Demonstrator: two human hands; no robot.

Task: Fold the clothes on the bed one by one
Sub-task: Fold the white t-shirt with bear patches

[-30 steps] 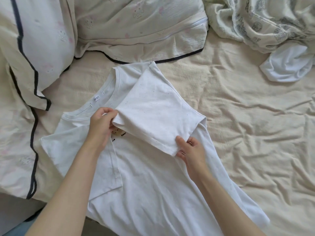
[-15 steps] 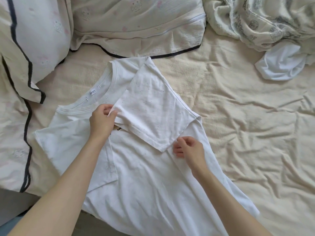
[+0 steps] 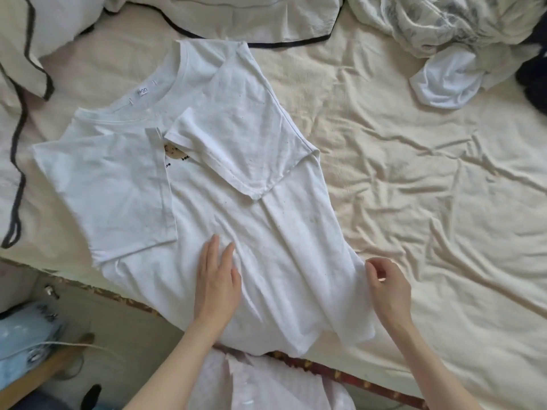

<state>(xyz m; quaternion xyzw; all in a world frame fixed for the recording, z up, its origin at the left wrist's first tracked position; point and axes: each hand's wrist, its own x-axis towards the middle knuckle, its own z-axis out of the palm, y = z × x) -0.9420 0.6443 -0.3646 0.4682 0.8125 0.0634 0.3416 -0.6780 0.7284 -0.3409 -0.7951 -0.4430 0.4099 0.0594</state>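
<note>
A white T-shirt [image 3: 275, 232] lies flat on the cream bed sheet [image 3: 414, 187], collar toward the pillows, hem hanging over the near bed edge. Both sleeves are folded inward over its chest, partly covering a small print. My left hand [image 3: 217, 281] rests flat with straight fingers on the shirt's lower middle. My right hand [image 3: 387, 291] is at the shirt's right side edge near the hem, fingers curled, pinching the fabric edge. A crumpled white garment [image 3: 444, 81] lies at the far right.
Pillows with dark piping [image 3: 26, 45] and a cream duvet [image 3: 236, 16] lie at the head. A patterned rumpled blanket [image 3: 444, 22] and a dark cloth [image 3: 532, 69] sit at the top right. The floor with blue fabric [image 3: 20, 335] shows at the lower left.
Both hands let go of the folded right sleeve, which now lies flat on the chest, and moved down toward the hem. The left hand now lies flat and the right hand took the side edge.
</note>
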